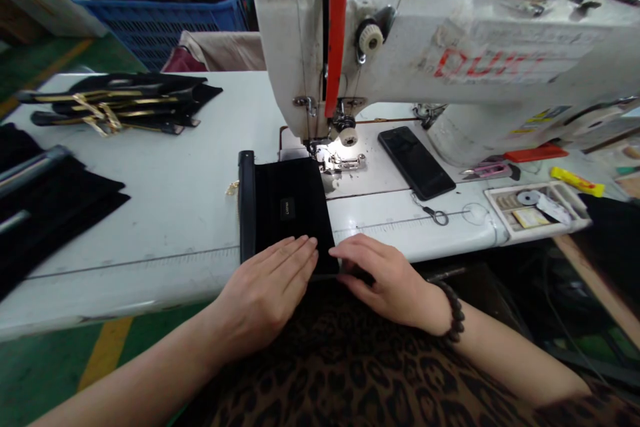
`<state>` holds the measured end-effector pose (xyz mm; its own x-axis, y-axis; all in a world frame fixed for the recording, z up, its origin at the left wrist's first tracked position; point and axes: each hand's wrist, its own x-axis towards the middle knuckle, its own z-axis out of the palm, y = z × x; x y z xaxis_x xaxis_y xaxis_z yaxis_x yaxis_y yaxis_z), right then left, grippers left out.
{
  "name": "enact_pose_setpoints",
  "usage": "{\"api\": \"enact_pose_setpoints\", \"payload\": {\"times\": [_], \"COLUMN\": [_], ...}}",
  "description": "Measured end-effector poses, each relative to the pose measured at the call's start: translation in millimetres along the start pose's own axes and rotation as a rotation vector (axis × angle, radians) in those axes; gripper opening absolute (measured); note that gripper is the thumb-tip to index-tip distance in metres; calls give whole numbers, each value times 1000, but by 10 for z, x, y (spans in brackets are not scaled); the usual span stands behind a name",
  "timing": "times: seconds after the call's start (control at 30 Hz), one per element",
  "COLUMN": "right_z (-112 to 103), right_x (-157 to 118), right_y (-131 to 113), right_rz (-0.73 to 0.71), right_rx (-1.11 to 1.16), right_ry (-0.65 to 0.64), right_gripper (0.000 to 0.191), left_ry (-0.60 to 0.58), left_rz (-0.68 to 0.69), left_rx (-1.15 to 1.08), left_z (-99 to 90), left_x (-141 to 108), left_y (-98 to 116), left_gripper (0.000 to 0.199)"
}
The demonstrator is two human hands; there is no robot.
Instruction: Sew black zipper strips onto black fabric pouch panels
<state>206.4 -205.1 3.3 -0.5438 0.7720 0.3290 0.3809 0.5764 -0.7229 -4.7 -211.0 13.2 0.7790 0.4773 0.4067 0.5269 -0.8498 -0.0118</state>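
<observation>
A black fabric bag panel (293,187) lies on the sewing machine table, with a small label (287,209) on it and a dark leather-like strip (247,207) with a gold zipper along its left side. Its upper right corner reaches the presser foot and needle area (320,153) of the sewing machine. My left hand (273,287) rests flat on the panel's lower part, fingers stretched out. At the lower right corner, my right hand (385,277) has curled fingers, with thumb and forefinger at the panel's edge.
A pile of black pieces with gold zippers (125,103) lies at the back left; more black pieces (55,207) are nearer. Right of the needle are a phone (417,161), thread snips (487,170) and a small parts tray (537,210). A blue crate (165,23) stands behind.
</observation>
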Motion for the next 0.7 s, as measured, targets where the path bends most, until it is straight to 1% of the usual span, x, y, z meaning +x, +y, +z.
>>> {"api": "enact_pose_setpoints", "payload": {"times": [0.03, 0.07, 0.1, 0.17, 0.27, 0.37, 0.57, 0.7], "right_z": [-13, -26, -41, -80, -154, -193, -123, -119], "right_x": [-2, 5, 20, 65, 134, 169, 204, 320], "right_y": [13, 20, 21, 0, -59, -78, 68, 156], "right_rz": [-144, -264, -353, -440, -476, -474, -406, -370], "right_rx": [-202, -352, -447, -504, -488, -483, -461, -490], "right_ry": [45, 84, 110, 100, 49, -15, -115, -148], "right_gripper": [23, 19, 15, 13, 15, 18, 22, 22], "left_ry": [2, 9, 15, 35, 72, 63, -16, -42], "left_rz": [-6, -10, -16, -28, -30, -14, -20, -5], "left_rx": [-5, -9, -12, -19, -37, -35, -10, 9], "left_z": [-1, -3, -6, -21, -53, -66, 23, 76], "left_x": [-3, -5, -5, -1, 17, 35, 97, 177], "left_y": [1, 3, 7, 17, 28, 24, -91, -223], "left_gripper": [29, 30, 30, 32, 33, 35, 37, 35]}}
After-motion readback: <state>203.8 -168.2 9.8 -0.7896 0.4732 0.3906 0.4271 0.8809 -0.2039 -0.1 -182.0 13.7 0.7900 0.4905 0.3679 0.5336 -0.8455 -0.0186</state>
